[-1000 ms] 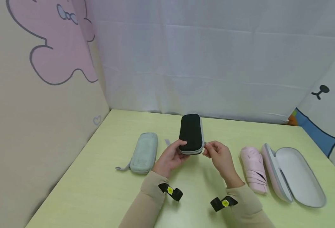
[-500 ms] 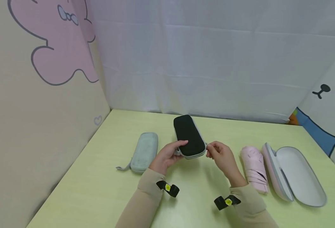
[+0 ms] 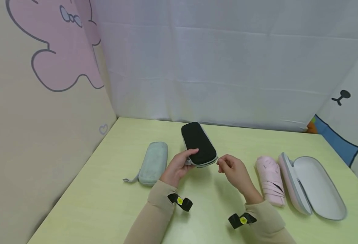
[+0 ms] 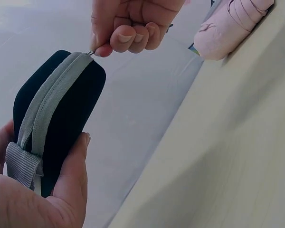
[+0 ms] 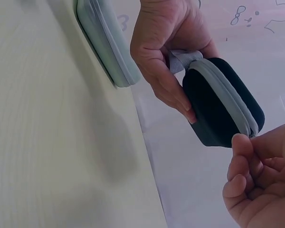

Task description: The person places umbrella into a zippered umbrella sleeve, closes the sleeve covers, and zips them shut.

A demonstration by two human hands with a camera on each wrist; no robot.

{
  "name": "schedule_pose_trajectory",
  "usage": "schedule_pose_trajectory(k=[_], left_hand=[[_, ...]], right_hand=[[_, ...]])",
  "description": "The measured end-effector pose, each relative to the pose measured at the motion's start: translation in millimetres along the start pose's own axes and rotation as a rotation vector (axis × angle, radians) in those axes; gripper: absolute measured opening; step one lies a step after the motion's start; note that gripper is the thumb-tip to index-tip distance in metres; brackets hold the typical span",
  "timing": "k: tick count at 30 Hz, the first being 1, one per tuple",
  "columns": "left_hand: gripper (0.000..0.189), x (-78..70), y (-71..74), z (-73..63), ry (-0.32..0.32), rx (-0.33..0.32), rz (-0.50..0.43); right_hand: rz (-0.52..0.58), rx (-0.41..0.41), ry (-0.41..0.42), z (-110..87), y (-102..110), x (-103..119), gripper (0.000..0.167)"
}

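Note:
My left hand [image 3: 179, 166] grips a black hard-shell zip case [image 3: 197, 142] above the table, with the thumb across its top face. A grey zip band [image 4: 57, 90] runs round the case's edge, and a grey fabric loop [image 4: 23, 164] sticks out by the left palm. At the corner nearest my right hand [image 3: 235, 171], its thumb and forefinger pinch the small metal zipper pull [image 4: 89, 53]. The other right fingers are curled in, as the right wrist view shows. The left fingers under the case are hidden in the head view.
A pale green zip case [image 3: 153, 162] with a strap lies on the table [image 3: 93, 200] left of my hands. To the right lie a folded pink umbrella [image 3: 269, 179] and an opened pink-and-white case [image 3: 317, 188]. A white curtain [image 3: 197, 67] hangs behind the table.
The black case has shifted left and turned so its far end leans left. My right hand has stayed at its right edge, now a little lower, by the near corner.

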State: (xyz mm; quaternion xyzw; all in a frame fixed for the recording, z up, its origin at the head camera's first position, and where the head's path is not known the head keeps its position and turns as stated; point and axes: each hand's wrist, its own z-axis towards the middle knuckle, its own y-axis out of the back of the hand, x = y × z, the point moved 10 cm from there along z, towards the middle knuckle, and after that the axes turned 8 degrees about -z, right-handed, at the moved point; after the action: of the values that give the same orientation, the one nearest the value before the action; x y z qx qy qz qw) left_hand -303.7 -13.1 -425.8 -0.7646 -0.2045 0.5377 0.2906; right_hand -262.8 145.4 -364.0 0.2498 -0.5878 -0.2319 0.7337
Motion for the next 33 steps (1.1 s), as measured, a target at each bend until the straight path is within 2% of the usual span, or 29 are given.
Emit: schedule_pose_trajectory(k=[7,12,19,26,33], left_hand=[[0.026,-0.9,3.5,-0.5,-0.012,-0.096,-0.034],[0.019,0.1,4.8,1.2,-0.027,-0.126,-0.089],[0.023,1.9,5.7,4.4,-0.048,-0.168,-0.142],[0.018,3.0,-3.9,4.7,-0.086,-0.164,-0.186],[0.02,2.8,-8.1,0.7,-0.125,-0.206,-0.222]], right_hand=[[-0.021,-0.04,-0.002,-3.6,-3.7,4.9,0.013],[-0.052,-0.076,0.006,-6.2,-5.4,9.9,0.013],[-0.093,-0.136,0.01,-8.5,-6.8,13.5,0.013],[-0.111,-0.222,0.104,-12.8,-6.8,26.4,0.011],[-0.114,-0.247,0.144,-14.8,-11.9,33.8,0.01]])
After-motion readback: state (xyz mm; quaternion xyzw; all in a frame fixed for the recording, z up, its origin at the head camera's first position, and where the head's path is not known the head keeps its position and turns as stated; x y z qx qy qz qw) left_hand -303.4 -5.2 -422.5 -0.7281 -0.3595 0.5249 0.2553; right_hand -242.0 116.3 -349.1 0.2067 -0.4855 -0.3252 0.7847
